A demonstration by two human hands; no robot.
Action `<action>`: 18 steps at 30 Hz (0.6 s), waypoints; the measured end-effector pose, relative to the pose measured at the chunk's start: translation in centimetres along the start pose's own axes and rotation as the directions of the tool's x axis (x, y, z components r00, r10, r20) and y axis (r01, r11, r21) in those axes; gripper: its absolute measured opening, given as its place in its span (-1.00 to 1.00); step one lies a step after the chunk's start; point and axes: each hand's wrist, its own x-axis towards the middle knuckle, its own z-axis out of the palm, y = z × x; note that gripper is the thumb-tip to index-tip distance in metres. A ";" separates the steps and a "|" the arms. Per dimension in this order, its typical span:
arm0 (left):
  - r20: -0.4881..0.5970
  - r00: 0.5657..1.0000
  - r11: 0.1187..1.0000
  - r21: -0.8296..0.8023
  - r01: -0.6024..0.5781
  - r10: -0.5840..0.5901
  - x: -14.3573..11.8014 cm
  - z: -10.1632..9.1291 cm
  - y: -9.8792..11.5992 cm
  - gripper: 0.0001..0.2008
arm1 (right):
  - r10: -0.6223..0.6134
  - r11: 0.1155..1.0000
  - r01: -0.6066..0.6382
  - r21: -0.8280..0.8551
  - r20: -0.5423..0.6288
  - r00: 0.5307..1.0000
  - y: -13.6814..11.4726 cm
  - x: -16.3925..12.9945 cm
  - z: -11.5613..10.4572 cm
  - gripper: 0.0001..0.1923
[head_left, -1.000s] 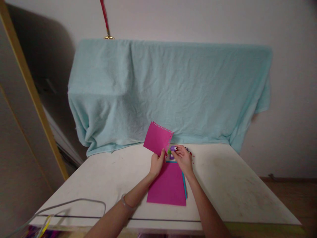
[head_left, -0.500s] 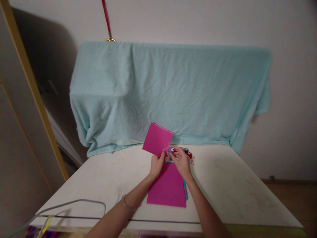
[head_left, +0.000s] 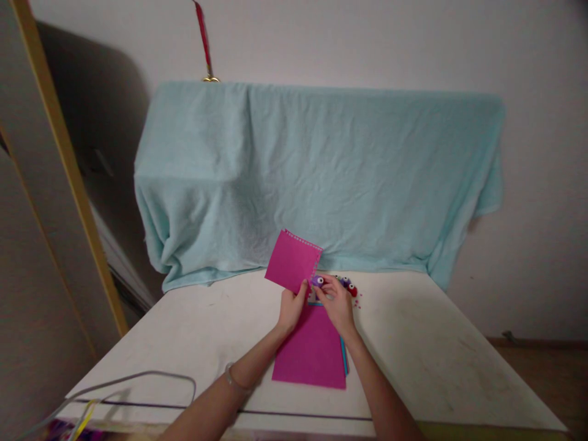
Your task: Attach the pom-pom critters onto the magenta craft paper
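Observation:
My left hand (head_left: 293, 308) pinches a magenta sheet of paper (head_left: 294, 262) by its lower right corner, holding it tilted above the table. Small punched holes run along the sheet's top and right edges. Closed around a small purple paper punch (head_left: 318, 281) with a round eye, my right hand (head_left: 337, 306) keeps it at the sheet's right edge. My fingers partly cover the punch. Below my hands lies another magenta sheet (head_left: 310, 355), with blue and other coloured sheets (head_left: 345, 358) showing along its right side.
Just beyond my right hand sit a red punch (head_left: 352, 290) and another purple one (head_left: 345, 282), both with eyes. Tiny magenta bits (head_left: 358, 302) lie near them on the white table (head_left: 422, 343). A pale blue cloth (head_left: 321, 177) hangs behind; a grey cable (head_left: 151, 372) crosses the front left.
The whole view has shifted slightly. My hands, the held sheet and the punch keep nearly the same places relative to one another.

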 end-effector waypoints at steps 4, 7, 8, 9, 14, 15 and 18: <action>-0.015 1.000 1.000 0.021 0.020 -0.020 -0.1 -0.1 0.0 -0.39 | 0.005 1.000 -0.005 -0.003 0.000 1.000 0.2 0.0 0.0 -0.68; -0.015 1.000 0.999 0.026 0.027 -0.026 -0.2 -0.1 -0.1 -0.37 | 0.001 1.000 -0.001 -0.006 -0.006 1.000 0.4 0.0 0.0 -0.68; -0.013 0.999 0.999 0.025 0.030 -0.029 -0.1 -0.1 -0.1 -0.37 | -0.001 1.000 0.001 -0.008 -0.007 1.000 0.4 0.0 0.0 -0.68; -0.011 0.999 0.999 0.022 0.032 -0.031 -0.1 -0.1 -0.2 -0.37 | -0.002 1.000 0.002 -0.010 -0.009 1.000 0.4 0.0 0.0 -0.69; -0.001 0.999 0.999 0.018 0.032 -0.032 0.0 0.0 -0.2 -0.37 | -0.004 1.000 0.004 -0.022 -0.013 1.000 0.2 0.0 0.0 -0.69; 0.001 1.000 0.999 0.018 0.031 -0.031 0.0 0.0 -0.2 -0.37 | -0.004 1.000 0.004 -0.023 -0.011 1.000 0.2 0.0 0.0 -0.69; 0.002 1.000 0.999 0.019 0.028 -0.028 0.0 0.0 -0.2 -0.37 | -0.009 1.000 0.009 -0.018 -0.008 1.000 0.1 0.0 0.0 -0.69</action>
